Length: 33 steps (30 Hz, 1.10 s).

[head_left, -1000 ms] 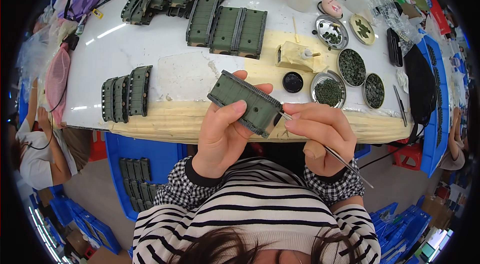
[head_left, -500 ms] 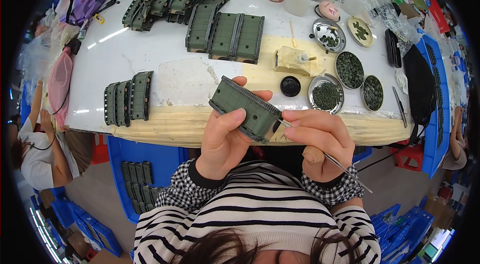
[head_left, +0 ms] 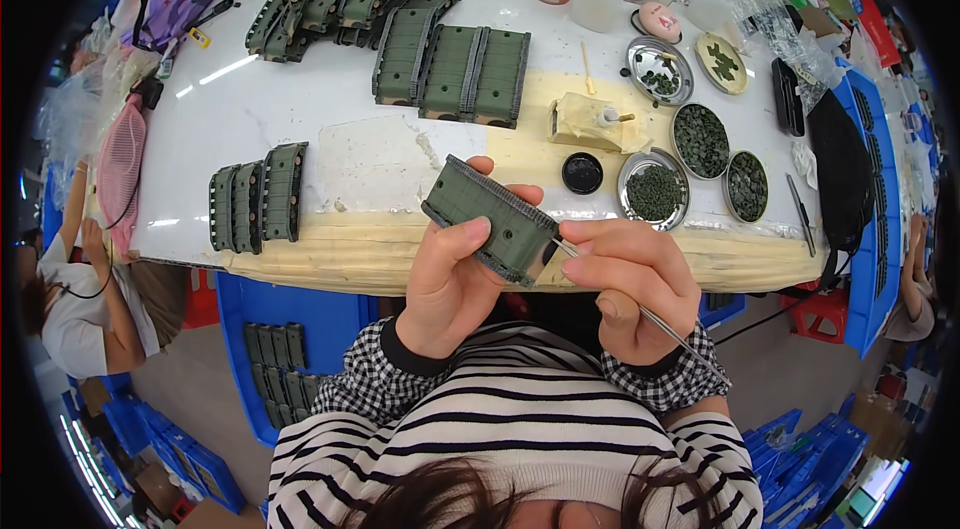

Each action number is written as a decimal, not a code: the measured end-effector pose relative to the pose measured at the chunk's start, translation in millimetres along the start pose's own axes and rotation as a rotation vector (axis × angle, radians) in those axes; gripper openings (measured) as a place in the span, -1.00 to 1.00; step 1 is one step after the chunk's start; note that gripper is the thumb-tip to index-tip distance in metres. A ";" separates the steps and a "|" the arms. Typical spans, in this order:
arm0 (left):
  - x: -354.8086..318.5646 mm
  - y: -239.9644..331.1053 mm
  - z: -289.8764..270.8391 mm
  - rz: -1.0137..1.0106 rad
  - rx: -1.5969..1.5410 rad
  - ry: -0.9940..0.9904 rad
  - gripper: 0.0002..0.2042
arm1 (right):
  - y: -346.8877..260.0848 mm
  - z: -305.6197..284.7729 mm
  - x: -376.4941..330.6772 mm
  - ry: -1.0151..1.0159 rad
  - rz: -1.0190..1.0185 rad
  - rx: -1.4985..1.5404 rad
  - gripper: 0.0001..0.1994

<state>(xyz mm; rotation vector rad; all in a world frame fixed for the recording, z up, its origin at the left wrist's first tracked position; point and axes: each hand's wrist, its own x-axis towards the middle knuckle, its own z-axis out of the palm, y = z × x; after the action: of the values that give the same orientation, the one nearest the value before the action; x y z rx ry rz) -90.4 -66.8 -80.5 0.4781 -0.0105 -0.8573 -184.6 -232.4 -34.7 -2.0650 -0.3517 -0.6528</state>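
My left hand [head_left: 450,274] grips a curved green plastic model part [head_left: 482,214] with ribbed dark edges, thumb on its face and fingers behind. It is held tilted above the table's front edge. My right hand [head_left: 640,279] is closed around slim metal tweezers [head_left: 672,331]. Their tips meet the right end of the green part; whether a small piece sits between them cannot be made out. A covering is wrapped round one right-hand finger. Right of the held part stand a small black dish [head_left: 581,173] and a round tin of small green pieces [head_left: 653,191].
More tins of green pieces [head_left: 699,140] stand at the right. Similar green parts lie stacked at the back [head_left: 475,74] and at the left [head_left: 256,197]. A masking-taped block [head_left: 590,124] holds a glue bottle. Below the table is a blue tray [head_left: 290,304] of parts.
My right hand and the tweezers have shifted slightly to the left, and the tweezers' angle has steepened a little. The green part stays almost where it was.
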 end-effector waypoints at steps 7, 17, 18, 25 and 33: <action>1.3 0.5 -0.9 -0.021 -0.008 -0.015 -0.49 | 6.3 1.8 -5.4 0.017 -0.022 0.025 -0.78; 2.0 0.3 2.7 -0.007 -0.023 -0.011 -0.48 | 5.7 1.8 -6.0 0.036 -0.018 0.041 -0.74; 1.9 1.0 4.5 0.001 -0.018 0.002 -0.49 | 6.8 1.5 -8.1 0.084 -0.002 0.082 -0.73; 1.0 12.6 4.2 0.075 0.146 0.062 -0.56 | 34.6 -33.0 -12.0 0.358 0.203 -0.142 -0.74; 5.6 8.9 11.0 -0.004 0.282 0.109 -0.61 | 61.9 -46.8 -15.7 0.209 0.333 -0.378 -0.85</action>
<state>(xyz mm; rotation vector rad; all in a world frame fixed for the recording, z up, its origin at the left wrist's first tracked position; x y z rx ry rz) -82.4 -70.3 -68.0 0.7891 -0.0311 -0.8368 -182.4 -305.3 -65.6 -2.3093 0.2520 -0.7617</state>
